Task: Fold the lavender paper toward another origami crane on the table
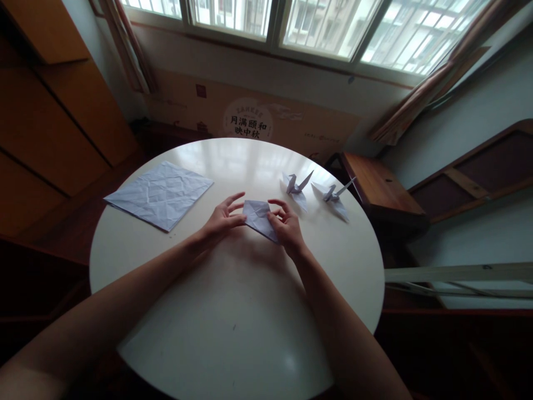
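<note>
A small folded piece of pale lilac paper [258, 216] lies on the round white table [233, 311] between my hands. My left hand [222, 219] pinches its left edge with thumb and forefinger, the other fingers spread upward. My right hand [287, 225] presses on the paper's right side with curled fingers. Two finished paper cranes [297, 186] [335, 195] stand just right of my hands.
A creased, unfolded square sheet of the same paper [160, 193] lies at the table's left. A wooden stool or side table [381, 189] stands right of the table. Windows, curtains and a cardboard panel run along the far wall. Wooden cabinets are on the left.
</note>
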The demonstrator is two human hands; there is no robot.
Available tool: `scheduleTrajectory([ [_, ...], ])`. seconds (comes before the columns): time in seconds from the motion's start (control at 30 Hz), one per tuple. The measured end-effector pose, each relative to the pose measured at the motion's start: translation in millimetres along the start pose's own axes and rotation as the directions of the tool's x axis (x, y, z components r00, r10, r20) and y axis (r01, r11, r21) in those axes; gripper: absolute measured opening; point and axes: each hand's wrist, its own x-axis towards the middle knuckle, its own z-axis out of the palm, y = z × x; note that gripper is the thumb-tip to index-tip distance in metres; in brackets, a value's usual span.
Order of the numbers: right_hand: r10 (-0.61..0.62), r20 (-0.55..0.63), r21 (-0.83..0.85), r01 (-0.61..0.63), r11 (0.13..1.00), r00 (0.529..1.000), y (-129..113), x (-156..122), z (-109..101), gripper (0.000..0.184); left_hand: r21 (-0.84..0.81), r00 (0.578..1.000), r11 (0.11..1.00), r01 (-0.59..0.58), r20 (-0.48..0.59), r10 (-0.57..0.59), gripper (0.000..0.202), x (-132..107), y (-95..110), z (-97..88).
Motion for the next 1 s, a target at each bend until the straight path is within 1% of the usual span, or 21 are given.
scheduleTrajectory([
  [0.03, -0.002, -0.008, -0.006, 0.002, 1.0, 1.0, 1, 0, 0, 0.04, -0.001, 1.0, 1.0, 0.018, 0.019, -0.018, 0.097, 0, 0, 0.1],
  [0.1, -0.003, -0.012, -0.031, 0.003, 1.0, 1.0, 2, 0, 2, 0.031, 0.01, 0.998, 0.999, 0.033, 0.051, -0.034, 0.086, 0, 0, 0.7],
  [0.17, -0.004, -0.015, -0.053, 0.003, 0.999, 1.0, 3, 0, 2, 0.028, 0.018, 0.999, 1.0, 0.012, 0.051, -0.013, 0.075, 0, -1, 1.5],
  [0.2, -0.004, -0.025, -0.054, 0.003, 0.999, 1.0, 2, 1, 3, 0.028, 0.015, 0.999, 1.0, -0.001, 0.04, 0.0, 0.073, 0, -1, 1.8],
  [0.3, 0.001, -0.092, -0.02, -0.003, 1.0, 0.996, 1, 2, 2, 0.031, -0.018, 1.0, 1.0, 0.0, 0.02, 0.0, 0.081, 0, 1, 2.7],
  [0.4, 0.018, -0.126, -0.005, -0.018, 1.0, 0.992, 0, 2, 1, 0.034, -0.042, 0.998, 0.998, 0.045, 0.047, -0.043, 0.09, -2, 4, 4.9],
  [0.47, 0.024, -0.119, -0.003, -0.025, 1.0, 0.993, 0, 2, 1, 0.035, -0.055, 0.998, 0.997, 0.049, 0.042, -0.047, 0.094, -3, 5, 6.9],
  [0.53, 0.028, -0.094, 0.015, -0.026, 1.0, 0.995, 0, 1, 1, 0.036, -0.076, 0.999, 0.997, 0.03, 0.018, -0.028, 0.092, -3, 5, 8.3],
  [0.67, -0.003, 0.001, 0.013, 0.003, 1.0, 1.0, 1, 0, 1, 0.036, -0.086, 0.999, 0.996, -0.024, -0.046, 0.02, 0.068, -2, 5, 7.7],
  [0.73, -0.032, 0.037, -0.022, 0.033, 0.999, 0.999, 2, 1, 1, 0.033, -0.047, 0.996, 0.998, -0.035, -0.081, 0.031, 0.059, -1, 6, 5.9],
  [0.83, -0.086, 0.059, -0.126, 0.093, 0.988, 0.995, 4, 1, -1, 0.027, 0.084, 0.99, 0.996, -0.038, -0.136, 0.049, 0.051, 1, 7, 2.5],
  [0.9, -0.134, 0.071, -0.235, 0.147, 0.961, 0.988, 4, 0, -2, 0.023, 0.181, 0.985, 0.983, -0.034, -0.162, 0.063, 0.049, 2, 7, 0.4],
  [1.0, -0.21, 0.109, -0.385, 0.236, 0.892, 0.972, 3, -2, -5, 0.024, 0.26, 0.986, 0.965, -0.025, -0.153, 0.067, 0.051, 3, 6, -2.4],
])
